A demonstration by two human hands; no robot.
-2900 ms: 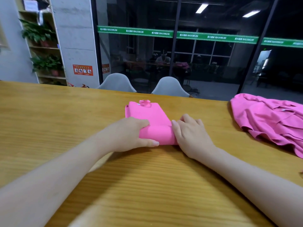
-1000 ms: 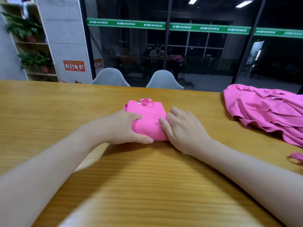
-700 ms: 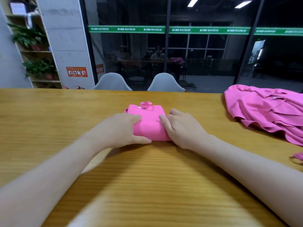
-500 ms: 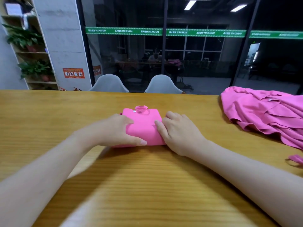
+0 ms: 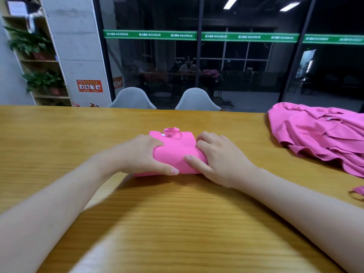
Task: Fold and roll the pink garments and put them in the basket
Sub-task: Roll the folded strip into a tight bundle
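- The rolled pink garment [image 5: 174, 152] lies on the wooden tabletop [image 5: 177, 223] about midway between its left and right edges, closer to the far edge than to the near one.
- The left hand [image 5: 142, 154] is curled over the left end of the roll, fingers together on top and the thumb stretched along the near side, clamped on the cloth.
- The right hand [image 5: 218, 156] covers the right end, its fingers slightly spread over the top and the thumb pressed flat on the front of the roll, gripping it likewise.
- Compared with 2.9 seconds ago, far less flat fabric shows beyond the hands: the roll has taken up most of the folded strip, and only a short flap with the collar [image 5: 172, 131] and a small white tag or button beside it remains unrolled at the far end.
- Since half a second ago the right thumb has slid further onto the front of the roll, toward the left thumb.
- The loose pile of pink garments [image 5: 319, 134] lies at the right edge of the tabletop, well apart from the roll, in the same place as before.
- Two grey chairs [image 5: 197, 99] stand behind the far edge.
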